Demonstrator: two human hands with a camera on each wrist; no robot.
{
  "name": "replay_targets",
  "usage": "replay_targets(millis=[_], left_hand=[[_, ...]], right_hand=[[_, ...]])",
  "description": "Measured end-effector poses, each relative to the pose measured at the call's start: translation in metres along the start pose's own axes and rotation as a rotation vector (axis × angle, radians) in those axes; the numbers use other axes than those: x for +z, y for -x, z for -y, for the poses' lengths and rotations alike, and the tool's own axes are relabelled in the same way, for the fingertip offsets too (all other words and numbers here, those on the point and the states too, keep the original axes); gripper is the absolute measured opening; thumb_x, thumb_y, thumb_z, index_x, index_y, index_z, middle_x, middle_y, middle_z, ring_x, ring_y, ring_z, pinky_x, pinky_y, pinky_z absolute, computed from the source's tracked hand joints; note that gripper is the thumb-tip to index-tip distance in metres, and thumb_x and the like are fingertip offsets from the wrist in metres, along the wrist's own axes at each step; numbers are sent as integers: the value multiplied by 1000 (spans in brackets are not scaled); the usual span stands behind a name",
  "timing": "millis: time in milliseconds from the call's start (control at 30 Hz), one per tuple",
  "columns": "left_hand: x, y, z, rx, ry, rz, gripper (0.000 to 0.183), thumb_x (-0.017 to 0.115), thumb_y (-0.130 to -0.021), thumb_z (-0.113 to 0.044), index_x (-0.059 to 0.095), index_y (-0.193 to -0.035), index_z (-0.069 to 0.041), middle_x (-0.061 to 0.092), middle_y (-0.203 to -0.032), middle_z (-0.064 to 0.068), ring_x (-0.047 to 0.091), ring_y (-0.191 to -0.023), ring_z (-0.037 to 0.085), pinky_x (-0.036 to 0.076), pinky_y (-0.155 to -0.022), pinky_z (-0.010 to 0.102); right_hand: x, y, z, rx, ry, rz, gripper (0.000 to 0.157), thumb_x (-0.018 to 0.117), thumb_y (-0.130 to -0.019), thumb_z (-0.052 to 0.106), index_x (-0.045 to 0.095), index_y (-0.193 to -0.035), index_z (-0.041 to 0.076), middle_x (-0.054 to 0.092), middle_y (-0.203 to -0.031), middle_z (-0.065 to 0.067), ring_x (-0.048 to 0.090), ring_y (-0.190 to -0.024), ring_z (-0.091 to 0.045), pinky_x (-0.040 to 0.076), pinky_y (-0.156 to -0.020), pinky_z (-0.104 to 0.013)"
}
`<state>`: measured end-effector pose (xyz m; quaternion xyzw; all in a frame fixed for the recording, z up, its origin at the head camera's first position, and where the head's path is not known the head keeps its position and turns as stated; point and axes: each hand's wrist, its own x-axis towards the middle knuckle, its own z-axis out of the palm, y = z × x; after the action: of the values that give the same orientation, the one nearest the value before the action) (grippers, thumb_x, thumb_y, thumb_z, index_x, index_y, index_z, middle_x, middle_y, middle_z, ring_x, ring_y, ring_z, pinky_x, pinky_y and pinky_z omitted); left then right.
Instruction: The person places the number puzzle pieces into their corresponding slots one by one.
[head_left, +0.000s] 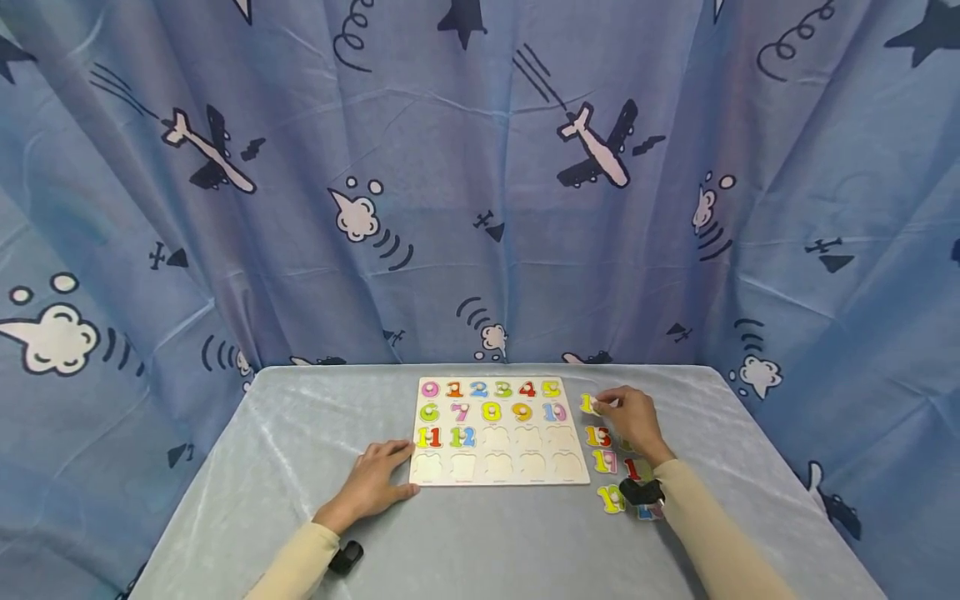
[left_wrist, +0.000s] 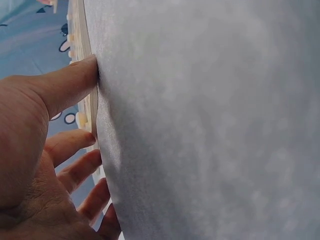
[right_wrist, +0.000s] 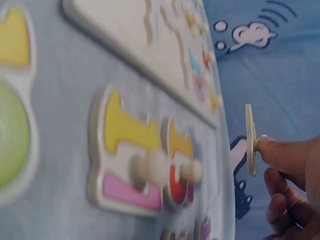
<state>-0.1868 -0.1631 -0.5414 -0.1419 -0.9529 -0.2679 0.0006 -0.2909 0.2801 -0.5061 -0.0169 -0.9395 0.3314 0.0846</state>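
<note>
A pale wooden number puzzle board (head_left: 498,482) lies on the table. Several knobbed number pieces sit in its upper rows, up to the green and blue 12 (head_left: 462,437); bare recesses show beyond it. At the board's left edge rests my left hand (head_left: 372,479), fingers extended, thumb and fingertips against the side. My right hand (head_left: 633,418) pinches a number piece (right_wrist: 250,142) by its knob, raised off the table to the right of the board. It shows a yellow 1 in the head view; my fingers hide its other digit.
Loose number pieces lie right of the board, among them a 15 (head_left: 597,437), a yellow and pink 17 (head_left: 603,462) and a yellow-green piece (head_left: 611,499). My right forearm partly covers others. A blue patterned curtain (head_left: 420,208) hangs behind the grey-covered table (head_left: 480,542).
</note>
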Motion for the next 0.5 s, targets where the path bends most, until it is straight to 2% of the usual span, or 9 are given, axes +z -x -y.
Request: replay_targets(millis=[333, 500], left_hand=[[0, 0, -1, -13, -3, 3, 69, 80, -80, -33, 55, -139, -7, 53, -143, 9, 47, -123, 30, 37, -96, 49], [0, 0, -1, -13, -3, 5, 70, 80, -80, -34, 55, -140, -7, 53, -143, 9, 47, -122, 30, 37, -95, 48]], right_hand=[[7, 18, 30, -164, -11, -50, 14, 76, -85, 17, 77, -96, 8, 70, -90, -8, 53, -78, -20, 39, -68, -30], [14, 28, 47, -178, -39, -19, 13, 77, -84, 20, 77, -95, 12, 71, -92, -4, 56, -83, -20, 41, -68, -29]])
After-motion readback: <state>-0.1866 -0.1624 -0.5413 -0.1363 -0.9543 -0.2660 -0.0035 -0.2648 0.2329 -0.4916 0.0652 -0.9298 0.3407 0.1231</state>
